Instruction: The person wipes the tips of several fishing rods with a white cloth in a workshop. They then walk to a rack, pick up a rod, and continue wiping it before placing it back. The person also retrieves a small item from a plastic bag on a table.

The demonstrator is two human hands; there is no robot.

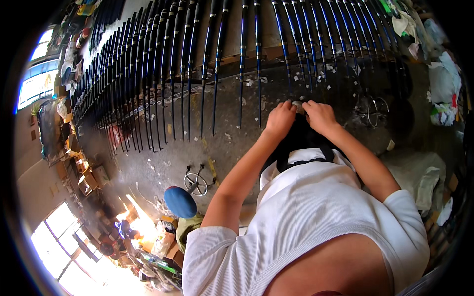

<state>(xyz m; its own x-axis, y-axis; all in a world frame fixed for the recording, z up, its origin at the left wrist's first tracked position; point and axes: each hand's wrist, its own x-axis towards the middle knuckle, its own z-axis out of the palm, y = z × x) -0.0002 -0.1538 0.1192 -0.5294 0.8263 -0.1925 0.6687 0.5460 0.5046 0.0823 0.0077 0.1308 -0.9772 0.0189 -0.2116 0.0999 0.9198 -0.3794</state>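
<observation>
My left hand (281, 119) and my right hand (320, 117) are close together in front of my waist, above dark cloth. Both have their fingers curled in a pinch. Between the fingertips shows a small pale, rounded thing (297, 104); it is too small to name, and the fingers partly cover it. Beyond my hands a long row of dark fishing rods (217, 64) lies side by side. Their thin ends point toward me, and several at the right have blue shafts (284, 42). Neither hand touches a rod.
A round blue stool seat (180, 201) stands at my left, near a metal ring base (196, 184). Another ring base (377, 112) is at the right. White scraps (296, 78) litter the dark floor (163, 167). Boxes (88, 181) and clutter line the left wall; plastic bags (444, 81) hang at the far right.
</observation>
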